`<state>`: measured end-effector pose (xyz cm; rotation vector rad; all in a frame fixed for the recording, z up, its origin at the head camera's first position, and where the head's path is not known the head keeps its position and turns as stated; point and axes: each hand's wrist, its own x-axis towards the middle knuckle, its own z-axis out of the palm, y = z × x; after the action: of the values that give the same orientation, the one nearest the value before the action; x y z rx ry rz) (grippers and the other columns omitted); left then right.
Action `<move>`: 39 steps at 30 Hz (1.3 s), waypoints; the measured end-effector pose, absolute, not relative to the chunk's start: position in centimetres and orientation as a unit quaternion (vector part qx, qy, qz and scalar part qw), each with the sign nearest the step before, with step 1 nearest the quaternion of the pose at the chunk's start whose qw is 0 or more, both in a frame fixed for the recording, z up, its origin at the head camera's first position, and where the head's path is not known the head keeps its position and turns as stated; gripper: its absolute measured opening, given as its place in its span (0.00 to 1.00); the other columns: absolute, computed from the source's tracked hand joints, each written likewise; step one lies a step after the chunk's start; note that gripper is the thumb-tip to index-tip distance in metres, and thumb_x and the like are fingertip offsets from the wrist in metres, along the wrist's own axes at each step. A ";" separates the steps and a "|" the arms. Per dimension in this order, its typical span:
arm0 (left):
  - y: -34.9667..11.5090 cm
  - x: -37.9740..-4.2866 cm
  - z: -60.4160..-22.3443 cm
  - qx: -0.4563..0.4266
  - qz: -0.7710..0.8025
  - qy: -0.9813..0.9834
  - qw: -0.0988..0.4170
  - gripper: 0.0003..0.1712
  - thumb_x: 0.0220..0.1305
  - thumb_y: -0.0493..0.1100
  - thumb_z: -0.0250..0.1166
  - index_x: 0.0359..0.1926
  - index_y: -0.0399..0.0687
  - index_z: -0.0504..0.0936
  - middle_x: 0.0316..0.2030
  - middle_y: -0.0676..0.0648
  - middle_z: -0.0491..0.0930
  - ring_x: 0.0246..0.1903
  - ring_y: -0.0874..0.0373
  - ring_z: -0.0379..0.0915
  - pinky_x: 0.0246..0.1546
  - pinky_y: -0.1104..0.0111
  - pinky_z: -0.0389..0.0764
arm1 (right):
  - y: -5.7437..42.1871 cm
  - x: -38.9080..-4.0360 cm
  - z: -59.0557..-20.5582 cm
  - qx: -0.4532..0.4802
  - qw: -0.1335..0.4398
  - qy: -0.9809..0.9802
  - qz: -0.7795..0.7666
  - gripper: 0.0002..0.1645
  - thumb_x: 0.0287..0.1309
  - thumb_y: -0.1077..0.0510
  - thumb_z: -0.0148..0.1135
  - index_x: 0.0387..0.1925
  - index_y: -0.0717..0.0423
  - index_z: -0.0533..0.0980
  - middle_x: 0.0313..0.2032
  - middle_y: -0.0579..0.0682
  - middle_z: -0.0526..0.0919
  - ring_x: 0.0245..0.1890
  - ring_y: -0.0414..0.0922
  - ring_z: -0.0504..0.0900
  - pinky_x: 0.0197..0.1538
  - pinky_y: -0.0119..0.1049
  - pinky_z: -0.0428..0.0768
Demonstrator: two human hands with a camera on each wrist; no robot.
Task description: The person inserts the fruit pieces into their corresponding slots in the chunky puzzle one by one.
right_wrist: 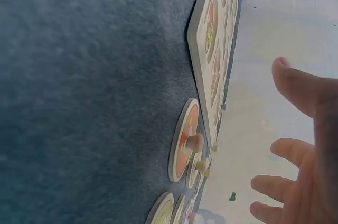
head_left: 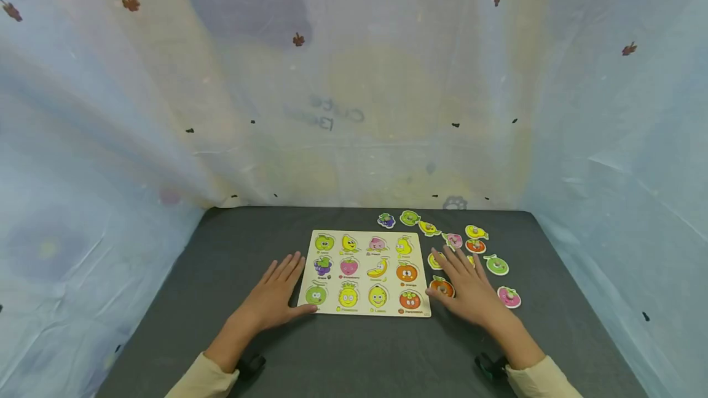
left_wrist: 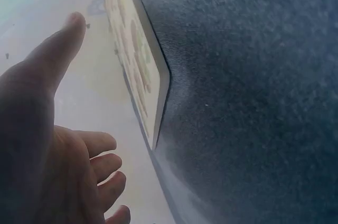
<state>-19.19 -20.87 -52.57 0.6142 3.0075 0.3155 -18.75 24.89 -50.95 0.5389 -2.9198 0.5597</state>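
A flat wooden puzzle board (head_left: 363, 252) printed with rows of cartoon fruit lies on the dark table. At its left edge is my left hand (head_left: 272, 300), fingers straight and spread, the thumb overlapping the lower left corner in the head view. My right hand (head_left: 470, 293) hovers with extended fingers over the loose fruit pieces right of the board; in the right wrist view it shows above them, holding nothing. Nearest its thumb lies a round orange piece (right_wrist: 182, 147) with a wooden knob. The right fingers partly hide a yellow piece (head_left: 435, 261).
Several knobbed pieces lie behind and right of the board, among them purple grapes (head_left: 386, 220), a green piece (head_left: 497, 265) and a pink piece (head_left: 509, 297). Pale patterned curtains (head_left: 376, 78) hang behind and beside the dark table (head_left: 365, 355).
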 end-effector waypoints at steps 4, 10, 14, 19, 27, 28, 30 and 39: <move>-20.7 -19.5 -52.8 0.202 0.104 0.973 0.036 0.68 0.64 0.78 0.67 0.86 0.39 0.53 0.85 0.38 0.49 0.84 0.40 0.44 0.83 0.42 0.46 | 24.6 -19.6 -50.8 0.185 0.067 -0.962 0.191 0.55 0.66 0.34 0.71 0.84 0.52 0.61 0.82 0.64 0.59 0.82 0.68 0.54 0.80 0.74 0.41; -20.3 -20.1 -53.1 0.204 0.112 0.971 0.051 0.67 0.65 0.76 0.68 0.86 0.40 0.52 0.86 0.39 0.49 0.85 0.42 0.43 0.84 0.43 0.44 | 24.2 -21.0 -50.6 0.193 0.074 -0.959 0.192 0.54 0.67 0.34 0.71 0.83 0.54 0.62 0.81 0.65 0.60 0.82 0.69 0.53 0.79 0.75 0.44; -20.0 -20.4 -53.2 0.209 0.114 0.970 0.057 0.67 0.65 0.76 0.68 0.86 0.40 0.51 0.86 0.39 0.48 0.85 0.43 0.42 0.84 0.44 0.43 | 23.9 -21.8 -50.4 0.193 0.071 -0.962 0.181 0.53 0.67 0.36 0.71 0.83 0.55 0.63 0.81 0.66 0.60 0.82 0.69 0.52 0.79 0.75 0.46; -19.7 -20.6 -53.0 0.219 0.117 0.967 0.061 0.66 0.66 0.75 0.68 0.86 0.38 0.52 0.85 0.38 0.49 0.85 0.42 0.43 0.84 0.43 0.45 | 23.4 -23.0 -50.1 0.191 0.072 -0.963 0.174 0.52 0.68 0.38 0.71 0.83 0.57 0.63 0.81 0.66 0.61 0.82 0.69 0.54 0.81 0.73 0.44; -19.2 -21.1 -53.1 0.213 0.110 0.968 0.079 0.69 0.64 0.77 0.68 0.85 0.36 0.51 0.85 0.37 0.49 0.85 0.41 0.44 0.84 0.45 0.47 | 22.9 -24.9 -49.8 0.183 0.062 -0.966 0.171 0.53 0.70 0.35 0.68 0.84 0.55 0.60 0.82 0.64 0.60 0.82 0.68 0.55 0.82 0.70 0.43; -19.2 -21.1 -53.1 0.211 0.110 0.968 0.084 0.69 0.64 0.77 0.68 0.85 0.36 0.51 0.85 0.37 0.49 0.85 0.41 0.44 0.84 0.45 0.48 | 22.9 -25.2 -49.9 0.185 0.064 -0.965 0.172 0.53 0.70 0.36 0.69 0.84 0.56 0.60 0.81 0.65 0.61 0.82 0.68 0.56 0.82 0.70 0.44; -19.0 -21.1 -53.2 0.208 0.110 0.968 0.091 0.70 0.63 0.78 0.68 0.85 0.36 0.51 0.85 0.37 0.49 0.85 0.42 0.43 0.84 0.46 0.48 | 22.8 -25.7 -50.0 0.186 0.065 -0.964 0.177 0.52 0.71 0.37 0.69 0.83 0.57 0.61 0.80 0.66 0.62 0.81 0.69 0.57 0.82 0.70 0.46; -18.7 -21.2 -53.7 0.208 0.112 0.966 0.103 0.72 0.61 0.77 0.71 0.86 0.36 0.50 0.85 0.37 0.47 0.85 0.41 0.42 0.84 0.46 0.48 | 22.5 -27.7 -50.7 0.168 0.060 -0.963 0.203 0.49 0.72 0.38 0.67 0.82 0.59 0.63 0.78 0.69 0.65 0.79 0.71 0.60 0.79 0.71 0.56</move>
<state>-21.16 -18.67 -53.75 0.6132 2.8523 0.3310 -27.69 22.52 -50.74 0.5086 -2.9133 0.6153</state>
